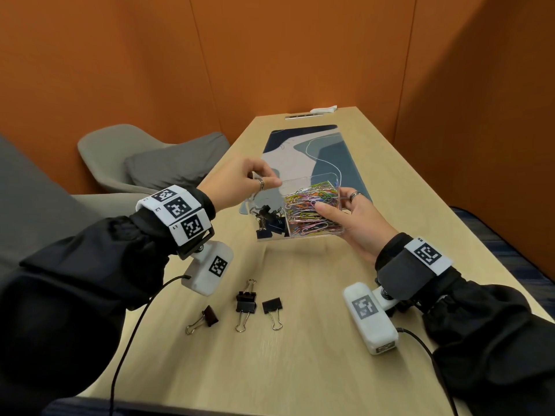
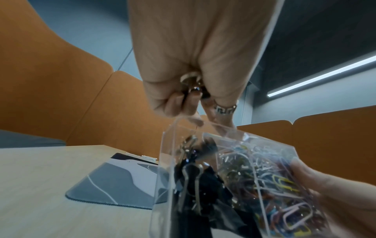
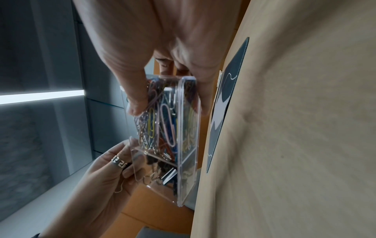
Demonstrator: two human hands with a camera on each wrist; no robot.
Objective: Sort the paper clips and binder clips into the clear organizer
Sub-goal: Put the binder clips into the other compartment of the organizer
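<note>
Three black binder clips (image 1: 244, 307) lie loose at six o'clock in the head view, nearest the camera on the tabletop (image 1: 300, 355), still unsorted. Above them, near the centre, the clear organizer (image 1: 297, 210) is held off the surface. The right hand (image 1: 351, 217) grips its three-o'clock end, thumb across the front of the compartment full of coloured paper clips (image 1: 312, 207). The left hand (image 1: 249, 183), at ten o'clock of the box, has its fingers curled at the far rim above the compartment holding black binder clips (image 1: 267, 220). A patterned desk mat (image 1: 330, 151) lies beyond at twelve o'clock.

From the left wrist, the left hand (image 2: 195, 64) fills twelve o'clock, fingers bunched around something small and metallic that I cannot identify, just above the open top of the organizer (image 2: 168, 177). Dark clips (image 2: 195, 180) sit below it; the paper clips (image 2: 274, 182) are at four o'clock.

From the right wrist, the right hand (image 3: 162, 56) clamps the organizer (image 3: 187, 145) between thumb and fingers, with the box turned on edge relative to this camera. The left hand (image 3: 105, 173) pinches the wall at seven o'clock.

My judgement: the box is lifted and looks tilted, so the heaped paper clips could spill over the rim or across the divider into the binder clips. A smooth acrylic wall may also slip in a one-ended grip.
</note>
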